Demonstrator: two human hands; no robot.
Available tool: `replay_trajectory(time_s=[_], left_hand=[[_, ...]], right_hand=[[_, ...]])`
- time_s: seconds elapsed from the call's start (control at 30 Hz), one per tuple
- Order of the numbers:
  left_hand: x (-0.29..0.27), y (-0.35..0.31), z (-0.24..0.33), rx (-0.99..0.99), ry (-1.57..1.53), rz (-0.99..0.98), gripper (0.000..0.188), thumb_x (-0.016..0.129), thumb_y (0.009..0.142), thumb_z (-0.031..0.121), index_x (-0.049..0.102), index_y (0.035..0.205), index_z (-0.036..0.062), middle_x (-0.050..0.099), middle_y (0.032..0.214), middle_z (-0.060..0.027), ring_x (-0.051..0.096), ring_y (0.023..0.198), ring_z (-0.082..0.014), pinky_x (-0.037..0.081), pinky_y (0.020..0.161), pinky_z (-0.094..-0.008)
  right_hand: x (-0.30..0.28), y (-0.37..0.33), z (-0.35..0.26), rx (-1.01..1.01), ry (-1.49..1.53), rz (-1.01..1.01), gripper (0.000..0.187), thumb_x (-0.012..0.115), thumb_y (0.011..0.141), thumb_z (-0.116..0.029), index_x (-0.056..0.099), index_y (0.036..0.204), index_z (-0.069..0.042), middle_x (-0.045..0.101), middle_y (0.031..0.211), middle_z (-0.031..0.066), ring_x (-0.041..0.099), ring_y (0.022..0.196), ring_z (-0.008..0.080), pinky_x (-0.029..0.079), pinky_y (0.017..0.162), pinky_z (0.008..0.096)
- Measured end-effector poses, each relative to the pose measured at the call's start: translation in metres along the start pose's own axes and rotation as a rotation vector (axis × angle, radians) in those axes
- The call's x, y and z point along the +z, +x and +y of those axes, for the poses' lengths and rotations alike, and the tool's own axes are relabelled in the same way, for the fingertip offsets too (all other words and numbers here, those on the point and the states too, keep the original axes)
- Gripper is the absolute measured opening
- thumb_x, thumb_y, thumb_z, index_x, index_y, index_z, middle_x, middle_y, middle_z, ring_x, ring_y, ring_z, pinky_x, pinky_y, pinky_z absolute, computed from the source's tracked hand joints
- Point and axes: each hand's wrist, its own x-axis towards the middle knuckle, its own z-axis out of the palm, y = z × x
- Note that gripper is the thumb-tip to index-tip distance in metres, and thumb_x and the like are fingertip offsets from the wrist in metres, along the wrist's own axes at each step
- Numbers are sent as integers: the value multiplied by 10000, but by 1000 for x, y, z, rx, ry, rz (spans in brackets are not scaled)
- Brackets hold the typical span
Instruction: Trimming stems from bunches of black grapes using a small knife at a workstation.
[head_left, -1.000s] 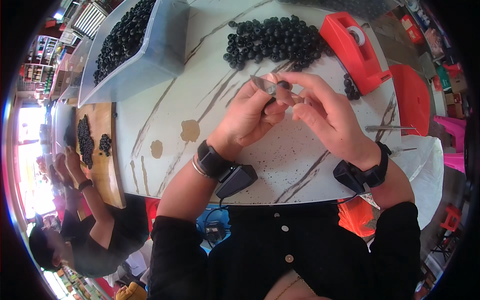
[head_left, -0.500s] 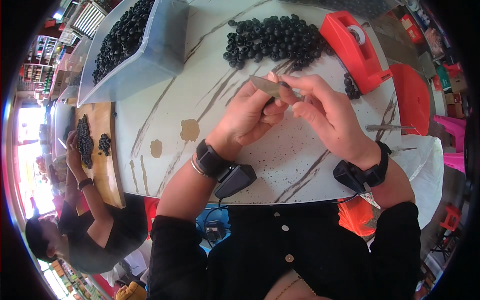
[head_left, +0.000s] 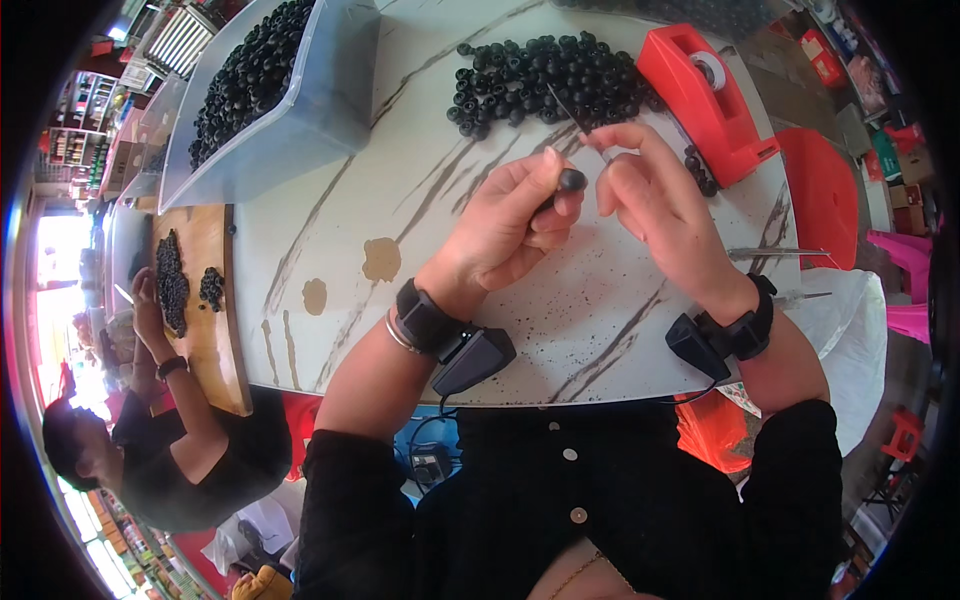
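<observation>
Between the thumb and fingers of my left hand (head_left: 500, 225) is a dark, round, bead-like piece (head_left: 571, 180), its end sticking out past the fingertips. My left hand is closed, and something dark also shows under its curled fingers. Just to its right, my right hand (head_left: 665, 215) pinches a small knife (head_left: 570, 110), whose thin blade points up and left, apart from the piece. Most of the knife's handle is hidden by the fingers. Beyond both hands lies a pile of similar dark round pieces (head_left: 545, 75), some with pale-edged holes, on the marble-patterned table (head_left: 440, 340).
A clear plastic bin (head_left: 325, 110) of dark pieces stands at the far left. A red tape dispenser (head_left: 710, 110) sits to the right, near metal tweezers (head_left: 775, 253). At left, another person (head_left: 200, 440) works over a wooden board (head_left: 215, 340). Dark crumbs dot the near tabletop.
The knife blade has swung away from the left fingers and now points up toward the pile. My right hand has shifted slightly right, and the piece in my left hand shows plainly.
</observation>
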Motion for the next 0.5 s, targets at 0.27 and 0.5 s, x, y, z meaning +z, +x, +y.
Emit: replay_trajectory(time_s=[0.27, 0.5], left_hand=[[-2, 2, -3, -62, 42, -91, 244, 487, 901, 286, 515, 884, 44, 495, 720, 1, 333, 522, -33, 262, 426, -151], [3, 16, 26, 81, 158, 60, 170, 433, 923, 188, 492, 978, 38, 500, 885, -76, 409, 724, -74, 263, 432, -100]], right_hand=[[-4, 6, 6, -76, -119, -10, 329, 554, 855, -170, 436, 1125, -23, 467, 770, -37, 383, 661, 2, 293, 558, 132], [-17, 12, 2, -86, -81, 243, 271, 499, 876, -181, 467, 1114, -54, 443, 730, -39, 308, 529, -15, 231, 448, 146]])
